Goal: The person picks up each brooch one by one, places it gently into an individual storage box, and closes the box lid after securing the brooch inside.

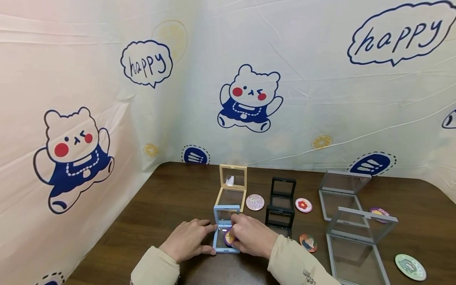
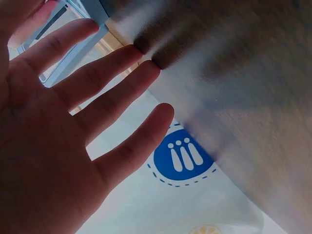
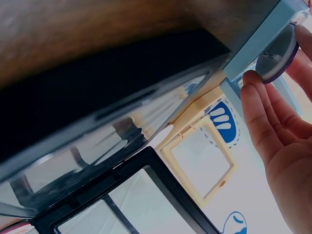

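In the head view, a light-blue hinged display frame point(image 1: 228, 251) stands open on the table, its lid upright and a clear film stretched across its base. My right hand point(image 1: 253, 236) pinches a round purple-edged button badge point(image 1: 228, 237) with a yellow figure, tilted over that film. The right wrist view shows the badge's metallic back point(image 3: 275, 57) between thumb and fingertips, close to the blue frame point(image 3: 256, 41). My left hand point(image 1: 190, 239) rests at the frame's left side, thumb at the front corner and index finger near the hinge. Its fingers point(image 2: 117, 105) are spread and fairly straight.
Behind stands an open cream frame point(image 1: 233, 167) beside a pale glittery badge point(image 1: 255, 202). To the right are two black frames point(image 1: 283, 180), two larger grey frames point(image 1: 329, 253), and several badges, including a green one point(image 1: 410, 267). A printed curtain hangs behind the table.
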